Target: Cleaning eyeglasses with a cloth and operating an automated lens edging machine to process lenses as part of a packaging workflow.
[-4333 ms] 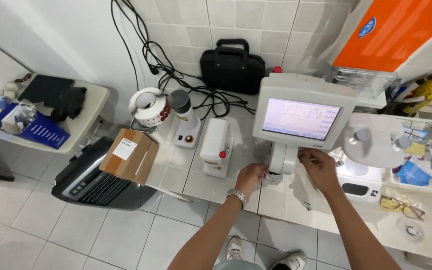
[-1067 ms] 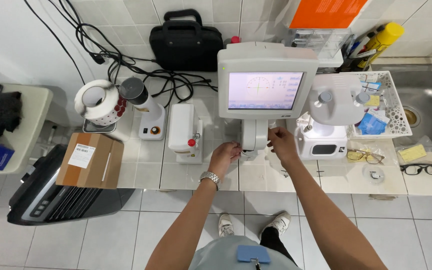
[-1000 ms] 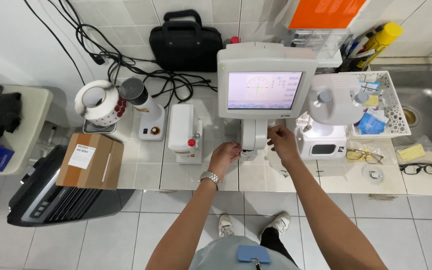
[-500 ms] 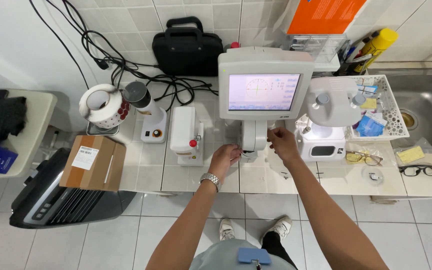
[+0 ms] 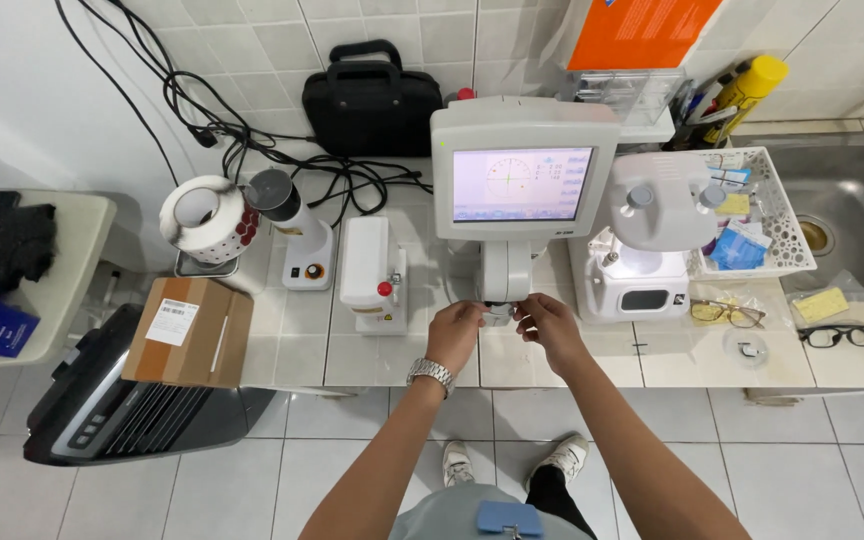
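Head view: both hands' grip pinches something small, too small to identify, at the base of the screen device (image 5: 512, 200), left hand (image 5: 455, 335) and right hand (image 5: 549, 327) nearly touching. Left stands a small white machine (image 5: 370, 270); right, a white instrument (image 5: 652, 240). Bare tabletop (image 5: 602, 360) edge lies just below.

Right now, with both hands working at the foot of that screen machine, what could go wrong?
Both hands, the left hand and right hand, pinch something small under the screen machine; it could slip onto the tiled counter. The glasses lie near the right elbow and might get knocked. The tangled black cables behind could snag if the machine shifts.
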